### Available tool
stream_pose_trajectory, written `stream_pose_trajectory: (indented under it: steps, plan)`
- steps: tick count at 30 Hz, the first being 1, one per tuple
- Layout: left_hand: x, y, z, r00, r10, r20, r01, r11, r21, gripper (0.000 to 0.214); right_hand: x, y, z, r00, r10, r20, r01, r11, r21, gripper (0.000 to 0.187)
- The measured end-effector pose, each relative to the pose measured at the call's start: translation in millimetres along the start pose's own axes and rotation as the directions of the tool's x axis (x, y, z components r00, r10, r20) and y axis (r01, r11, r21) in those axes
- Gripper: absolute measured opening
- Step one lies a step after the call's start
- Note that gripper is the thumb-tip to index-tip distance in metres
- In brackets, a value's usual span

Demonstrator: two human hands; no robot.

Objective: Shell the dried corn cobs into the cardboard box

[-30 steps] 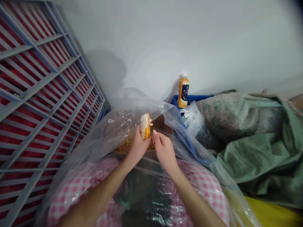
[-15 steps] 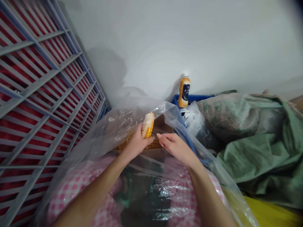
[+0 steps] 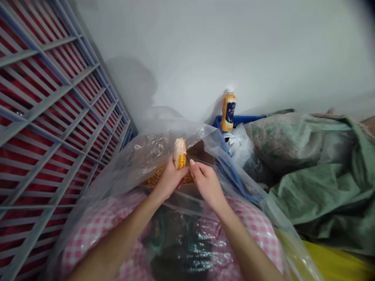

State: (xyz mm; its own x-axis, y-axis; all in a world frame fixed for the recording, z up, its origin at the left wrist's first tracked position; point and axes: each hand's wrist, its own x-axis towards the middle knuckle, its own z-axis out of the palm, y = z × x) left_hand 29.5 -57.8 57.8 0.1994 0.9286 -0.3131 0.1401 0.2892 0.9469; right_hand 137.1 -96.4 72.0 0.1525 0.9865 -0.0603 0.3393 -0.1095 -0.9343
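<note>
My left hand [image 3: 169, 178] is closed around the lower part of a corn cob [image 3: 179, 150]. The cob stands upright, with pale bare core on its left side and yellow kernels still on its right. Close on the right, my right hand [image 3: 206, 182] is closed on a thin dark tool [image 3: 187, 157], whose tip meets the kernels; its exact kind is hidden by the fingers. Below both hands, loose corn kernels [image 3: 155, 175] lie in a brown cardboard box [image 3: 200, 151] lined with a clear plastic sheet [image 3: 146, 146].
A grey plastic crate [image 3: 63, 89] with red behind its slats stands at the left. An orange bottle [image 3: 227, 111] stands by a blue crate [image 3: 249, 118] holding a white plastic bag [image 3: 240, 144]. Green sacks [image 3: 316, 191] and yellow material [image 3: 336, 261] lie at the right.
My right hand has moved left and slightly up, bringing the thin tool against the cob. The cob has tilted more upright and shifted a little left in my left hand.
</note>
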Motion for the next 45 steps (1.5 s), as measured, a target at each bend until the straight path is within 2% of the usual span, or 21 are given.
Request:
stream_pose_trajectory:
  steps: [3,6,10,15,18,21,23,26,30,33,36,40,45]
  plan:
    - [-1.7,5.8,-2.9,0.999,-0.038,0.026,0.038,0.999,-0.012,0.035,4.1,-1.1,-19.9,0.991,0.006,0.137,0.001,0.999,-0.047,0.043]
    - [-0.2,8.2,-6.9,1.0,0.002,0.022,-0.003,1.0,0.029,0.035,5.2,-2.4,-33.1,0.97,0.03,0.241,-0.007,0.995,-0.095,0.043]
    - [1.3,5.7,-8.8,0.998,0.042,0.048,-0.045,0.997,0.055,0.033,3.7,-2.7,-35.8,0.953,0.052,0.299,-0.016,0.992,-0.123,0.042]
    - [-0.2,3.8,-7.2,0.994,0.055,0.093,-0.065,0.992,0.106,0.03,3.8,-2.4,-33.2,0.953,0.037,0.301,0.003,0.991,-0.132,0.041]
    - [1.3,3.0,-6.4,0.992,0.126,0.012,-0.125,0.964,0.235,0.032,2.9,-2.2,-25.3,0.967,0.053,0.248,-0.009,0.985,-0.175,0.04]
    - [4.9,0.2,-5.0,0.971,0.221,-0.097,-0.179,0.93,0.32,0.034,-0.9,-1.5,-8.0,0.994,0.023,0.107,0.002,0.974,-0.227,0.038]
    - [6.3,-1.8,-3.2,0.966,0.216,-0.144,-0.172,0.948,0.269,0.034,-4.0,-0.8,5.0,1.0,-0.009,0.006,0.01,0.975,-0.22,0.037]
    - [4.8,-2.6,-0.1,0.98,0.111,-0.166,-0.097,0.991,0.088,0.034,-5.8,0.2,15.9,0.996,-0.032,-0.087,0.017,0.985,-0.169,0.036]
    - [-0.4,4.4,-1.0,0.999,-0.025,-0.037,0.024,0.999,-0.036,0.038,-0.8,1.2,3.0,0.999,-0.025,-0.037,0.022,0.996,-0.082,0.04]
    - [-3.0,13.5,-7.7,0.997,-0.053,0.048,0.055,0.998,-0.036,0.042,3.9,0.3,-17.3,0.994,0.005,0.105,0.005,0.996,-0.092,0.042]
    - [-2.6,18.8,-14.7,0.988,-0.067,0.141,0.081,0.992,-0.098,0.037,5.2,-1.9,-31.4,0.975,0.036,0.218,-0.01,0.993,-0.12,0.042]
    - [0.9,17.4,-16.8,0.966,-0.123,0.225,0.179,0.953,-0.246,0.038,3.4,-4.1,-36.1,0.955,0.054,0.292,-0.011,0.989,-0.146,0.041]
    - [2.9,15.5,-14.0,0.949,-0.192,0.25,0.26,0.925,-0.276,0.047,2.5,-5.8,-36.4,0.947,0.062,0.314,-0.012,0.987,-0.159,0.041]
